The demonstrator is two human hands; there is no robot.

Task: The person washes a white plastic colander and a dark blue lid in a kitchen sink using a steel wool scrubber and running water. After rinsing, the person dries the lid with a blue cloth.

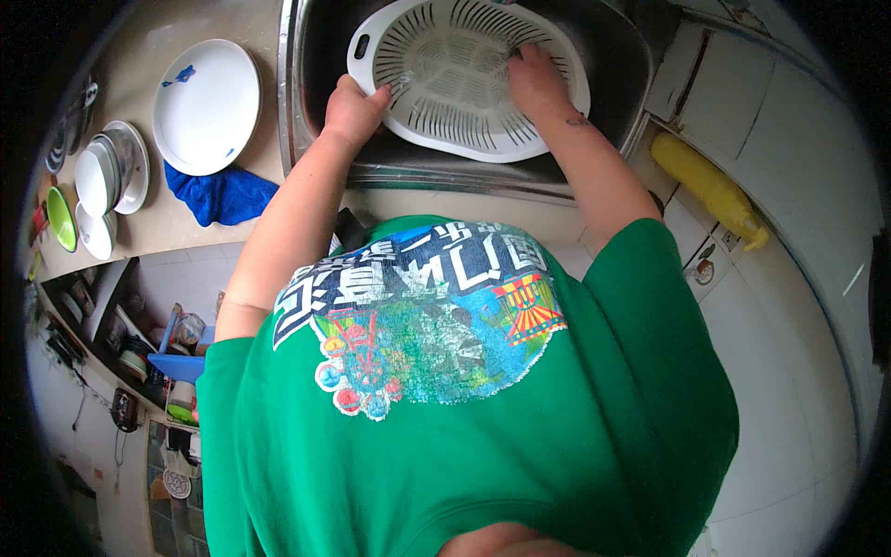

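A white plastic colander (452, 111) with long slots is tilted over a stainless steel sink (452, 179). My left hand (356, 108) grips its left rim just below the oblong handle hole, thumb on the inner side. Inside the basket, my right hand (539, 82) rests toward the right part, its fingers bent down against the slotted surface. Whether those fingers hold anything is hidden by the hand. The colander's surface looks wet, and its top edge runs out of the picture.
Left of the sink, a large white plate (205, 108) with blue marks lies partly over a blue cloth (221, 195) on the countertop (202, 233). Stacked bowls (97, 170) and a green bowl (61, 218) stand farther left. A yellow cylinder-like object (703, 184) is at right.
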